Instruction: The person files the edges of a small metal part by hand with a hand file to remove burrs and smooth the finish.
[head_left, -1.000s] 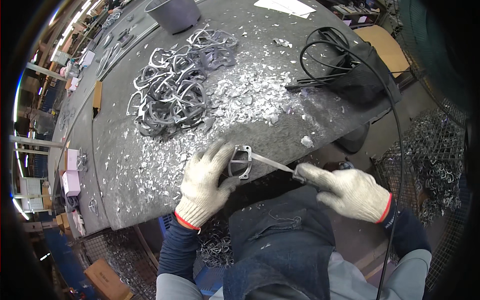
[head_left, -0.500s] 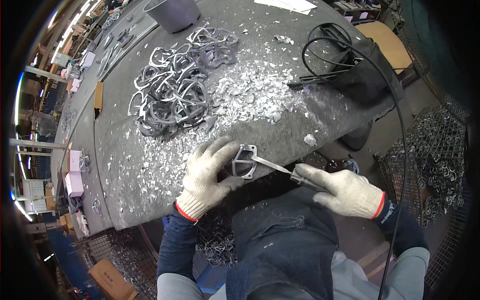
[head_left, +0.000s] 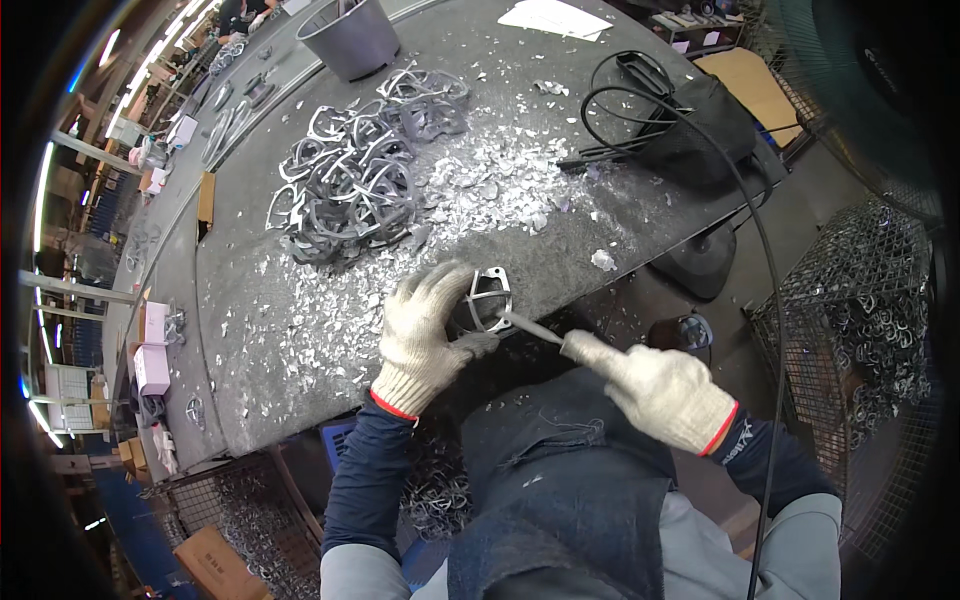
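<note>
My left hand (head_left: 422, 325), in a white knit glove with a red cuff edge, grips a silver metal frame part (head_left: 503, 285) with corner holes and curved ribs. It holds the part near the bench's front edge. In the same kind of glove, my right hand (head_left: 662, 392) is closed round the handle of a flat metal file (head_left: 535, 328). The file's tip meets the lower right rim of the part. My fingers hide most of the handle. Beyond my left hand lies a heap of similar metal parts (head_left: 350, 190), beside scattered silver flakes (head_left: 490, 190).
A grey bucket (head_left: 350, 45) and paper sheets (head_left: 555, 18) lie at the bench's far side. A black mesh bag (head_left: 700, 135) with cables sits right. One cable (head_left: 765, 260) hangs down past my right arm. Wire cages of metal parts (head_left: 885, 310) stand at right.
Both hands have moved slightly, the right one leftward with the file. The file's tip has slid from the part's upper right side to its lower right rim.
</note>
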